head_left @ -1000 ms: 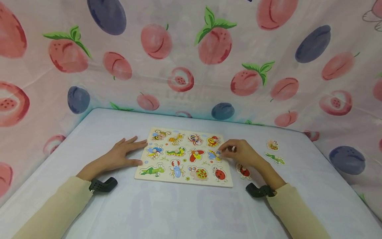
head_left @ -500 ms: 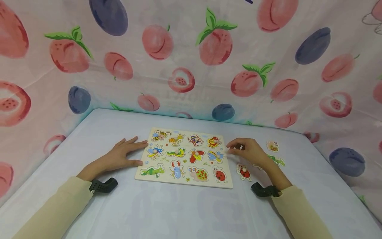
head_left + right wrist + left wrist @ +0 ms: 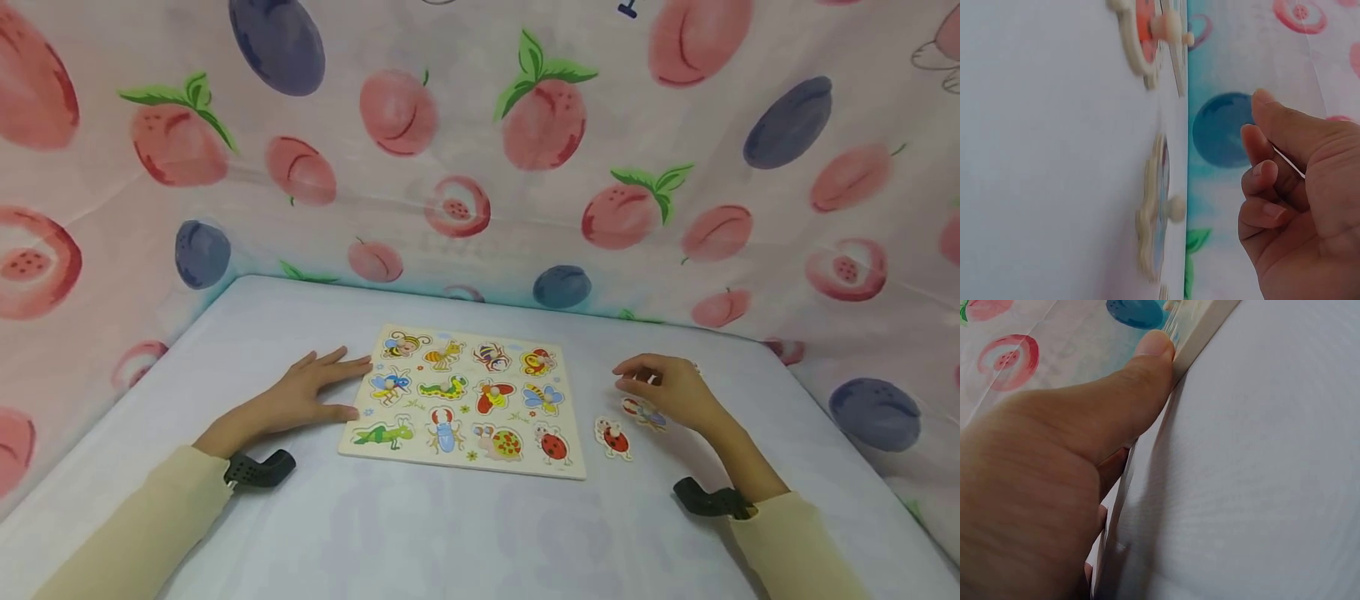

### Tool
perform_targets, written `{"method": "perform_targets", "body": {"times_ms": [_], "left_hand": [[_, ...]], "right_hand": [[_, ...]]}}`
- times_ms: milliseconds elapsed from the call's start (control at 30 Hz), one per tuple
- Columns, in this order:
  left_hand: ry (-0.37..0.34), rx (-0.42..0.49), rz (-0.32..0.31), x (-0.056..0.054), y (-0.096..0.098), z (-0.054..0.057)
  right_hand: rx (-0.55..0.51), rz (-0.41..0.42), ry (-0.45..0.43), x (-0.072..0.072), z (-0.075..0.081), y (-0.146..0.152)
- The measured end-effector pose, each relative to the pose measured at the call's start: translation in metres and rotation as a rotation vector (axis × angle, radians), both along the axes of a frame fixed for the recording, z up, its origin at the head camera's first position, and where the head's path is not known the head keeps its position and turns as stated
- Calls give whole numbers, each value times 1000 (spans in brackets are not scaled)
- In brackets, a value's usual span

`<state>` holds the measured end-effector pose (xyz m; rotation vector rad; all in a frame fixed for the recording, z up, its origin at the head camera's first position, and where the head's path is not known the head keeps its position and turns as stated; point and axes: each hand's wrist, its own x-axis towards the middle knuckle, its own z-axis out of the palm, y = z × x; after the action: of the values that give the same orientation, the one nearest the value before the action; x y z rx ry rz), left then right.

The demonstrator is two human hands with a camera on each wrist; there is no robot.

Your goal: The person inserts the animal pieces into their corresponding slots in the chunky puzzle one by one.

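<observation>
Pale wooden puzzle board [image 3: 420, 453] with twelve brightly painted insect pictures lies flat on the white-covered desk [image 3: 450, 533]. Nearest, in front of the board toward either side, are two beige sleeves [image 3: 142, 517], each ending at a black wrist camera [image 3: 261, 469]. Just beside the board's right edge, near its front corner, rests a loose red ladybird-shaped piece [image 3: 617, 439]. Beyond it, farther right of the board, is a blue-and-red winged insect piece [image 3: 647, 414], partly hidden by the right hand [image 3: 663, 387].

A second ago that hand was at the blue-and-yellow striped fly [image 3: 542, 398] on the board's right side; now it has drawn well clear, leaving the fly uncovered in its outline, seemingly needing no more handling. Its grip is narrow, thumb and index close, other fingers loosely curled, nothing seen between them.

Left of the board, the left hand [image 3: 300, 393] has a wide grip, fingers spread, thumb and fingertips touching the board's edge. Behind the board hangs a pink fruit-printed cloth [image 3: 480, 142].
</observation>
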<state>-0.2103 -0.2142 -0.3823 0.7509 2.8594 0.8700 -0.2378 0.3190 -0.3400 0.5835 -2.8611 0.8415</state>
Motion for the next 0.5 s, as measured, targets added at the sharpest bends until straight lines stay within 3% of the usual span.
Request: {"method": "perform_targets", "body": {"times_ms": [167, 500], "left_hand": [[-8, 9, -9, 0, 0, -2], [10, -11, 4, 1, 0, 2]], "right_hand": [[27, -36, 62, 6, 0, 20], [-46, -163, 56, 11, -9, 57]]}}
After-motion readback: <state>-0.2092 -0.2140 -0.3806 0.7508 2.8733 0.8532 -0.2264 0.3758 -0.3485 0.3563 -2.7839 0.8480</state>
